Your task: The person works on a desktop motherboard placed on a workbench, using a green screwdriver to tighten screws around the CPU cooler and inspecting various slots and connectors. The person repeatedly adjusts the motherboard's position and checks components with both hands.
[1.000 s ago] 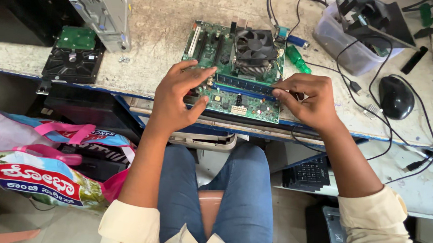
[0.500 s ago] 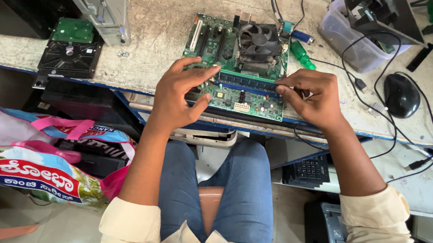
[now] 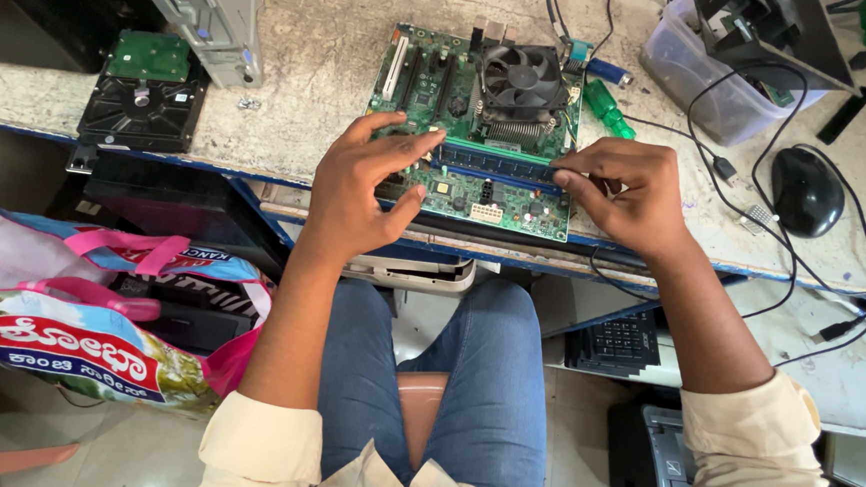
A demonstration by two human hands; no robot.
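Observation:
A green motherboard (image 3: 433, 83) lies on the worn workbench (image 3: 335, 37), with a black cooling fan (image 3: 521, 78) on its upper middle. A long blue memory stick (image 3: 493, 165) lies across the board's near part. My left hand (image 3: 361, 184) has its fingers spread, fingertips pressing the stick's left end. Over at the stick's right end, my right hand (image 3: 625, 190) pinches it between thumb and fingers. Both forearms come up from cream sleeves over my blue-jeaned lap.
A bare hard drive (image 3: 141, 100) and a grey metal drive cage (image 3: 207, 4) sit at the left. A green-handled screwdriver (image 3: 607, 104), a clear plastic tub of parts (image 3: 733, 86), a black mouse (image 3: 805, 189) and cables lie right. A colourful bag (image 3: 78, 322) stands beside my leg.
The view has shifted slightly downward. Both hands stay at the ends of the memory stick; my left fingers have spread and shifted a little on the left end.

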